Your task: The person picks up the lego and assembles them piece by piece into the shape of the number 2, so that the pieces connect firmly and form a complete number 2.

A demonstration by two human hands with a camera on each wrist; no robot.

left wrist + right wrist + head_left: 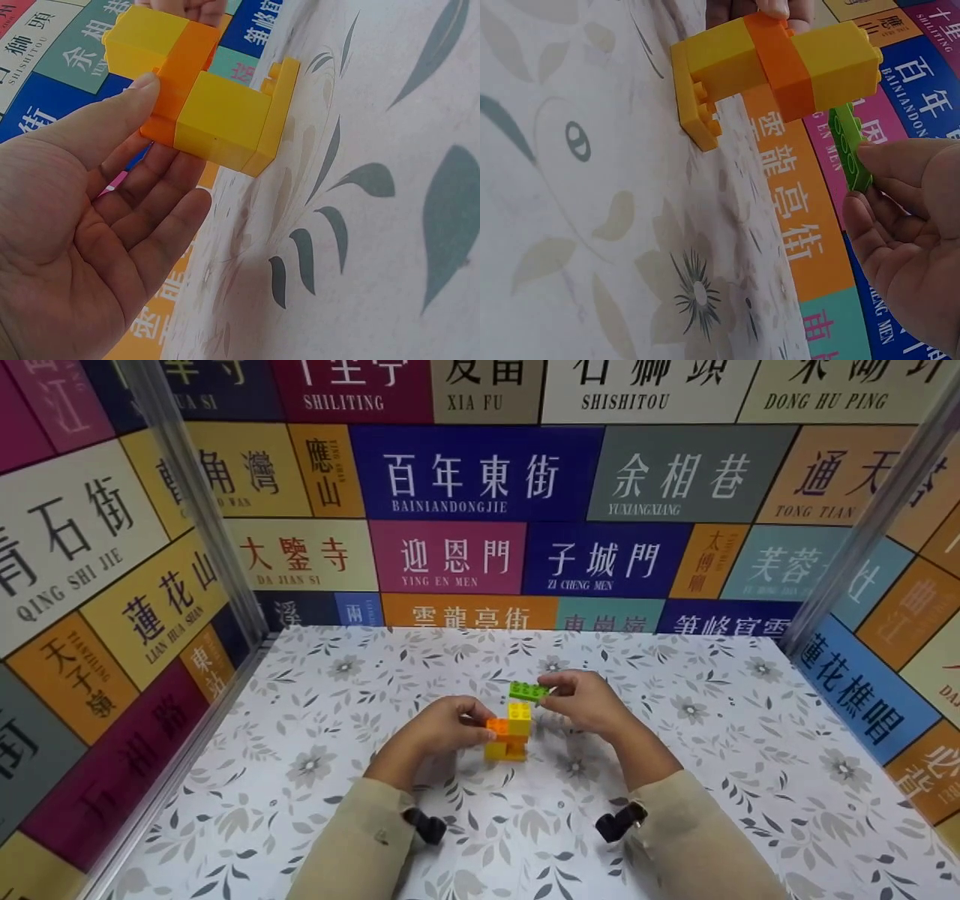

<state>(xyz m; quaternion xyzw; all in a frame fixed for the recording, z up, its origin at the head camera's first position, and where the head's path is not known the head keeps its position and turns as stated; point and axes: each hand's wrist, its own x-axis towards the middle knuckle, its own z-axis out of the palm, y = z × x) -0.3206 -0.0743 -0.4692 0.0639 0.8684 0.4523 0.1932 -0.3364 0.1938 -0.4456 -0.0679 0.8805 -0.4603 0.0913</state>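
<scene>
A small stack of yellow and orange toy building bricks (518, 720) stands on the table. It has a thin yellow plate at the bottom, a yellow brick (223, 120) on it, then an orange brick (784, 64) and a yellow brick (838, 66) on top. My left hand (448, 725) pinches the orange layer between thumb and fingers. Behind and slightly right of the stack, my right hand (583, 703) holds a thin green brick (528, 691) by one end. The green brick is raised, its hollow underside showing in the right wrist view, apart from the stack.
The table (300, 825) wears a white cover with grey leaves and flowers. Panels with printed signs (480, 472) rise behind it and at both sides. Clear upright edges stand at the left and right back corners. Black wrist straps (425, 825) show at both sleeves.
</scene>
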